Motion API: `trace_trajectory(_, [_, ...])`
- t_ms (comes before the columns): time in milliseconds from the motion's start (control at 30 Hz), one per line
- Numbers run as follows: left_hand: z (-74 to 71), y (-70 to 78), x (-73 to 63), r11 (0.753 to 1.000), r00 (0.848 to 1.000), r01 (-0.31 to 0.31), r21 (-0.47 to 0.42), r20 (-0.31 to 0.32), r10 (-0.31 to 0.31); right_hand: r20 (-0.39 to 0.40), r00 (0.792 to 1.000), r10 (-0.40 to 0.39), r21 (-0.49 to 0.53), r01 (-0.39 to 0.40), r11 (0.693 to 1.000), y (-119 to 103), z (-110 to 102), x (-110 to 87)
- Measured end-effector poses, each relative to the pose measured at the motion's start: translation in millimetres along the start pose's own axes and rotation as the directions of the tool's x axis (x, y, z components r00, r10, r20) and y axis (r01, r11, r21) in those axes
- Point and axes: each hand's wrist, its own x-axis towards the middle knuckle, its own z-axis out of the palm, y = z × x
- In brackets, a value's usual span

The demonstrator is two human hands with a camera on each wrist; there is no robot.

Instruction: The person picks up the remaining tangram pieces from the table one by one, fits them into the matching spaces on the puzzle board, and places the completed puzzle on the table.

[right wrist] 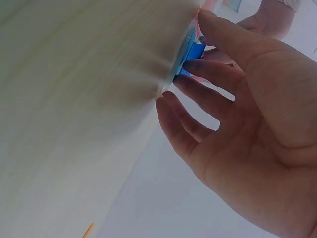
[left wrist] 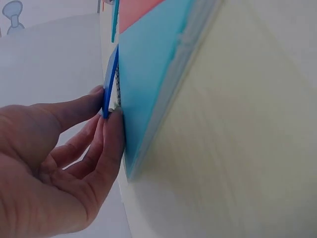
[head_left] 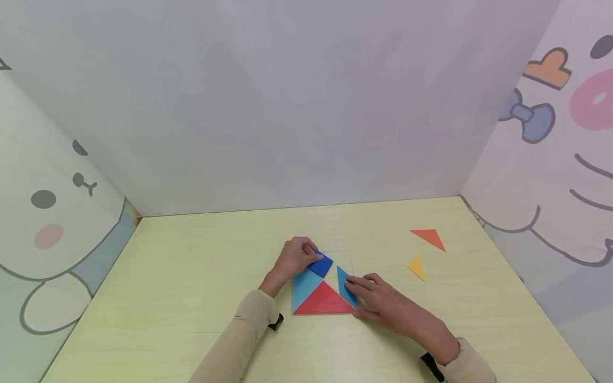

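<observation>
My left hand [head_left: 293, 258] pinches a dark blue square tile [head_left: 324, 266] between thumb and fingers. In the left wrist view the tile [left wrist: 111, 82] stands tilted at the upper edge of a light blue triangle tile [left wrist: 143, 79]. A large red triangle tile [head_left: 324, 301] lies beside the light blue one, its point facing away from me. My right hand [head_left: 387, 304] touches a blue parallelogram tile [head_left: 346, 289] with its fingertips, along the red triangle's right side. Its thumb rests near the red tile's right corner, and its fingers are loosely bent.
An orange triangle tile [head_left: 432, 239] and a small yellow triangle tile [head_left: 417, 267] lie apart on the pale wooden table [head_left: 191, 276], to the right. A plain wall [head_left: 297, 106] rises behind the table, with cartoon-printed panels on both sides.
</observation>
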Motion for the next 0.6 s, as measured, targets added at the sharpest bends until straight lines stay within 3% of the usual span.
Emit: trace_trajectory(600, [5.8,-0.4,-0.5,0.997,1.0,-0.023,0.071,-0.012,0.024,-0.029,0.999,-0.027,-0.004,0.027,1.0,-1.2,-0.2,1.3])
